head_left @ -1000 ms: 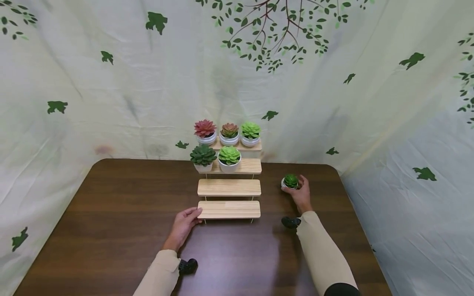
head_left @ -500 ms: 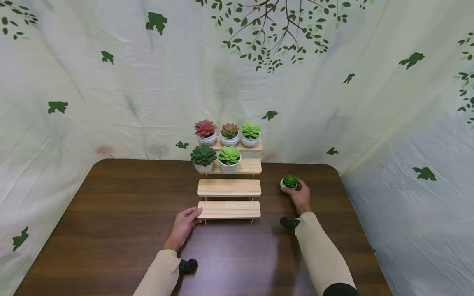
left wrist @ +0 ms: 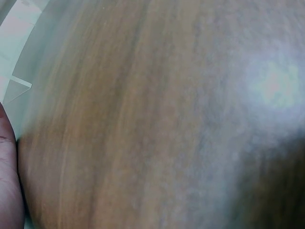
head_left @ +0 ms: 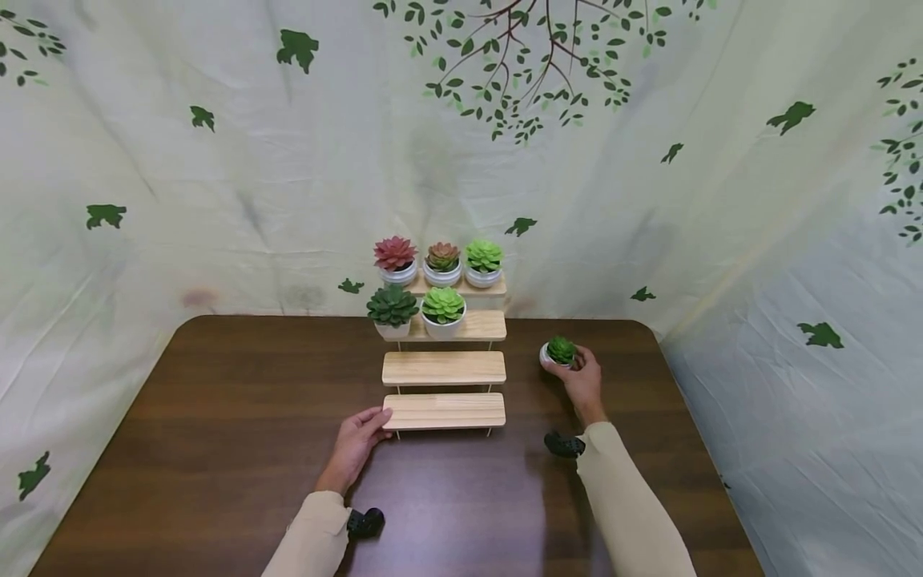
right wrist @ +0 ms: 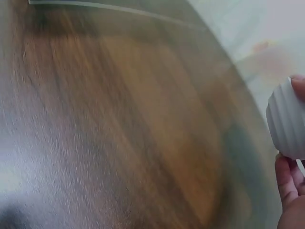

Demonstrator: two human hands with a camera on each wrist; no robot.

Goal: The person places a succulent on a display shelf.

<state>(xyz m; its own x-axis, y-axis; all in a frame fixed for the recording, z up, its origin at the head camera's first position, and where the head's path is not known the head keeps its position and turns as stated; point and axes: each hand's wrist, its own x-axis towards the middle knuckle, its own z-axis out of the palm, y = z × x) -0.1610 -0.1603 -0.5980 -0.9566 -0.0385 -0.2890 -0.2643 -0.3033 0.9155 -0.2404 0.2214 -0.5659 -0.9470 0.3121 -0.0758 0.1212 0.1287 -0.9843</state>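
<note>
A tiered wooden stand (head_left: 444,412) with pale shelves is in the middle of the table in the head view. My left hand (head_left: 355,445) grips the left end of its lowest shelf, thumb on top. To the right of the stand, my right hand (head_left: 582,386) holds a small green succulent (head_left: 560,349) by its white pot. In the right wrist view the ribbed pot (right wrist: 286,121) shows at the right edge, between thumb and fingers. Only the edge of my left hand (left wrist: 8,181) appears in the left wrist view; the stand is out of sight there.
On the top shelf are a red succulent (head_left: 394,255), a reddish-green one (head_left: 443,258) and a bright green one (head_left: 484,256). The second shelf bears a dark green succulent (head_left: 392,306) and a light green one (head_left: 443,306). A leaf-printed curtain (head_left: 324,160) hangs behind the brown table (head_left: 238,417).
My right hand has shifted slightly left with the succulent. The left hand keeps its hold on the lowest shelf. The head view has moved a little.
</note>
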